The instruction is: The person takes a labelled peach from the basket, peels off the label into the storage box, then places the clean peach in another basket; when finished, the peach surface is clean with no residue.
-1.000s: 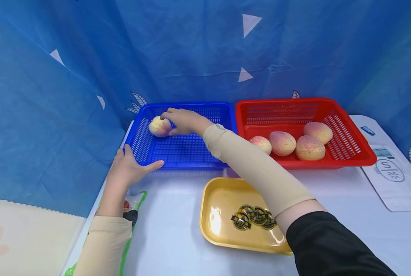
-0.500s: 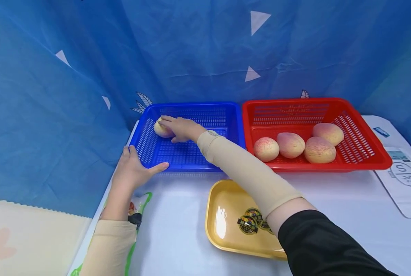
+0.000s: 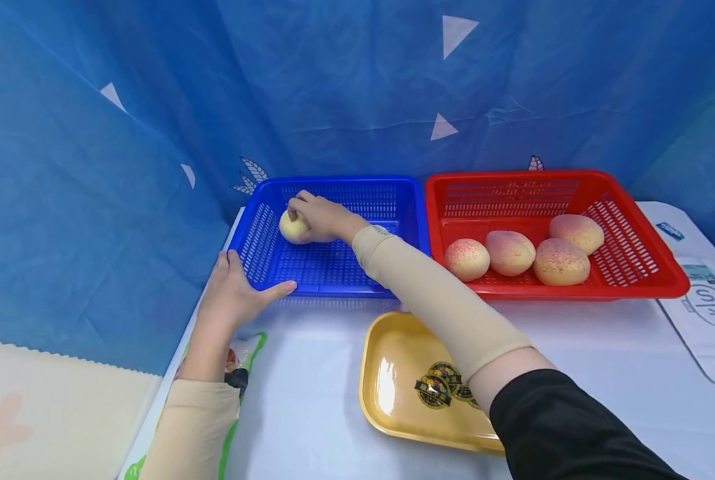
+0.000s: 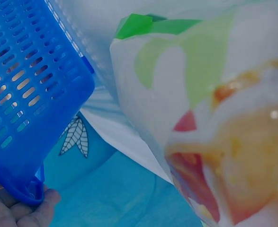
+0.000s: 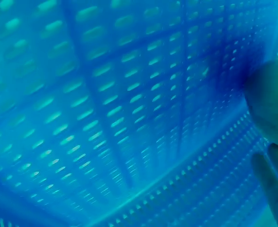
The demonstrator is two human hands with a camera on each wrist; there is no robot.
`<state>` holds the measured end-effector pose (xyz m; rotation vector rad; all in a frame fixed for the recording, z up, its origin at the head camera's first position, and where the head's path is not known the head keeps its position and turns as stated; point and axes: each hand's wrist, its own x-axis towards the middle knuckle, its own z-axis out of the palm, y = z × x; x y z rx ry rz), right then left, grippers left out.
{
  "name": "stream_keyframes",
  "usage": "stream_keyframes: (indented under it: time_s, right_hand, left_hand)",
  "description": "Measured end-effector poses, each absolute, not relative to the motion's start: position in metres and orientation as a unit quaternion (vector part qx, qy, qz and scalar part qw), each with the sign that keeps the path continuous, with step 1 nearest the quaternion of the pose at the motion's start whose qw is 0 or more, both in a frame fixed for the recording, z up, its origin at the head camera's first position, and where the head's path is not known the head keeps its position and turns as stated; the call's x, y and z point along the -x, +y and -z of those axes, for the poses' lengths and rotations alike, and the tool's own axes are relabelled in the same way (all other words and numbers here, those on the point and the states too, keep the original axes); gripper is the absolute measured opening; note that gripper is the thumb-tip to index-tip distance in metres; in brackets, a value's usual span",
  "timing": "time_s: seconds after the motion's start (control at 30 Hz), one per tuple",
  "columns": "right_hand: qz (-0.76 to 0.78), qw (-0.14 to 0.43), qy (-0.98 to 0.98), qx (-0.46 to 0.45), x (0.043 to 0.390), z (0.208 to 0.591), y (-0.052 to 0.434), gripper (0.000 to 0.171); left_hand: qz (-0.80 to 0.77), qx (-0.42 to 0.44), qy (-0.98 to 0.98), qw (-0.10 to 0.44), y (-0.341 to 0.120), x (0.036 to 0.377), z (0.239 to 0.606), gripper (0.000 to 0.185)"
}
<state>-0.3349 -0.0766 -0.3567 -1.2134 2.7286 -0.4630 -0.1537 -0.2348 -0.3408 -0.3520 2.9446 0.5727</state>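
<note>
Inside the blue basket, towards its left end, my right hand grips a pale yellow peach, fingers bent over its top and right side. In the right wrist view the peach shows at the right edge, dark and partly cut off, with fingertips just below it. My left hand holds the basket's near left corner, thumb along the front rim. From the left wrist, its fingers curl round the rim at the corner.
A red basket with several peaches stands right beside the blue one. In front lies a gold tray with round black stickers. A green-edged plastic bag lies under my left forearm; a white packet is at right.
My right fingers have closed more tightly over the peach, and its yellow side now shows instead of the pink one. The head view has shifted slightly; my left hand stays at the corner.
</note>
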Motion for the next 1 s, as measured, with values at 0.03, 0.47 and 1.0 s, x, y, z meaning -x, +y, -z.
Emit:
stream_keyframes:
  time_s: [0.03, 0.47, 1.0]
  right_hand:
    - [0.154, 0.063, 0.901, 0.400, 0.335, 0.356, -0.076, 0.034]
    - [0.150, 0.160, 0.895, 0.387, 0.333, 0.355, -0.056, 0.078]
    - [0.156, 0.195, 0.867, 0.431, 0.330, 0.340, -0.030, 0.086]
  left_hand:
    - [-0.190, 0.116, 0.973, 0.060, -0.235, 0.154, 0.341, 0.145]
    - [-0.193, 0.114, 0.972, 0.066, -0.236, 0.156, 0.340, 0.145]
    - [-0.194, 0.115, 0.972, 0.065, -0.237, 0.156, 0.340, 0.145]
